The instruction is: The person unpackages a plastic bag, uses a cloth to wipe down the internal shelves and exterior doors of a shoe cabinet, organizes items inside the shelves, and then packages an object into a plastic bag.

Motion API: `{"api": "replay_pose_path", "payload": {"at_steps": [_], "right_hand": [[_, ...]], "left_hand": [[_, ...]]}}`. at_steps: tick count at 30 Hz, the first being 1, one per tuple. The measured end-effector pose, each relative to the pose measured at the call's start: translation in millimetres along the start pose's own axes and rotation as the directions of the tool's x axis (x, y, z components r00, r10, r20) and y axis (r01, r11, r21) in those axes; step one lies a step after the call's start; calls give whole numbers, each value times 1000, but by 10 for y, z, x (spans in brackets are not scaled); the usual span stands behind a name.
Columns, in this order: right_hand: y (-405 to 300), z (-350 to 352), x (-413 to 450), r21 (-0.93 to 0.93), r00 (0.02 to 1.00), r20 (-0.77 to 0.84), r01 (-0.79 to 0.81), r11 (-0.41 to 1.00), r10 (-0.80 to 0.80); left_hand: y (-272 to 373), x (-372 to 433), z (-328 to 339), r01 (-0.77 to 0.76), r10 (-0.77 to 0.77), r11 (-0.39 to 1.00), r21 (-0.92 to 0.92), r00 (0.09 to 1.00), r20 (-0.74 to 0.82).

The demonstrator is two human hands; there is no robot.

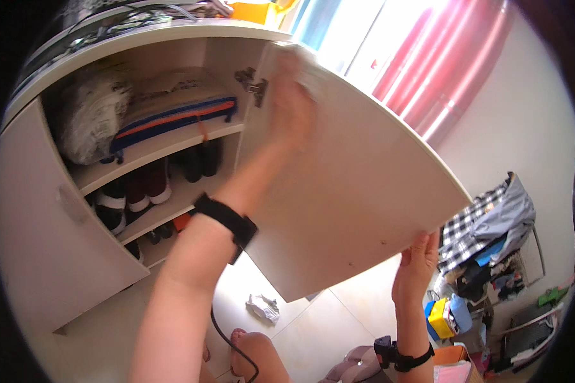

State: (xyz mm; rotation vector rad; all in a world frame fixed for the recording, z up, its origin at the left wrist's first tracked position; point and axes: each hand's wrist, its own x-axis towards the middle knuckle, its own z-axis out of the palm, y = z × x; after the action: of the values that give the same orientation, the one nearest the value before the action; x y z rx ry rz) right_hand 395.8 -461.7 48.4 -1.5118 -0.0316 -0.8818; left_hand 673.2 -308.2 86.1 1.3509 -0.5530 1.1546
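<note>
A white cabinet door stands swung out, its inner face towards me. My left hand, blurred, is at the upper inner face by the hinge, with a pale, blurred cloth or wipe at its fingertips. My right hand grips the door's lower outer edge, thumb on the inner face. Both wrists wear black straps. Inside the cabinet, a clear plastic bag and a blue bag with orange trim lie on the upper shelf. Shoes stand below.
The other cabinet door is closed at left. Cables lie on the cabinet top. A crumpled white wipe or paper is on the tiled floor near my feet. Heaped clothes, a yellow container and an orange box are at right.
</note>
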Motion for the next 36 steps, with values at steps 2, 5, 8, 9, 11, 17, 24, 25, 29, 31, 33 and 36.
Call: {"api": "replay_pose_path", "payload": {"at_steps": [2, 5, 8, 9, 11, 17, 24, 25, 29, 31, 33, 36], "right_hand": [[-76, 85, -23, 14, 998, 56, 3, 1000, -4], [-25, 73, -6, 59, 993, 104, -60, 996, 53], [-35, 17, -27, 89, 991, 121, -74, 993, 63], [-30, 5, -33, 138, 990, 129, -83, 987, 65], [-40, -128, -51, 111, 983, 168, -97, 989, 78], [65, -154, 25, 505, 896, 417, -366, 782, 151], [151, -136, -79, 326, 983, 97, -181, 928, 158], [175, -43, -154, 328, 980, 106, -196, 924, 170], [171, 218, -422, 282, 974, -122, -150, 948, 191], [135, 289, -500, -135, 981, -189, -79, 988, 52], [38, 541, -551, 119, 923, -361, -101, 988, 138], [93, 514, -565, 193, 874, -477, 3, 981, 91]], "left_hand": [[-383, 255, -221, 206, -207, 978, 22, 976, 69], [-5, 93, -87, 215, -218, 975, 50, 973, 77], [846, -508, 179, -39, 39, 999, 7, 999, -11], [1115, -703, 212, -99, 102, 995, -29, 990, 99], [1632, -1035, 134, -294, 298, 953, -70, 877, 377], [1252, -1780, -120, -386, 434, 900, -204, 734, 523], [-185, -1782, -375, 521, -523, 840, 154, 852, -28], [-153, -1596, -371, 571, -571, 817, 83, 820, -33], [424, -1027, -328, 199, -204, 978, 64, 977, 67], [359, -828, -438, -14, 22, 998, -67, 992, 122], [-59, -975, -533, 97, -91, 992, -76, 993, 76], [-616, -1624, -662, 416, -415, 909, -6, 908, 55]]}}
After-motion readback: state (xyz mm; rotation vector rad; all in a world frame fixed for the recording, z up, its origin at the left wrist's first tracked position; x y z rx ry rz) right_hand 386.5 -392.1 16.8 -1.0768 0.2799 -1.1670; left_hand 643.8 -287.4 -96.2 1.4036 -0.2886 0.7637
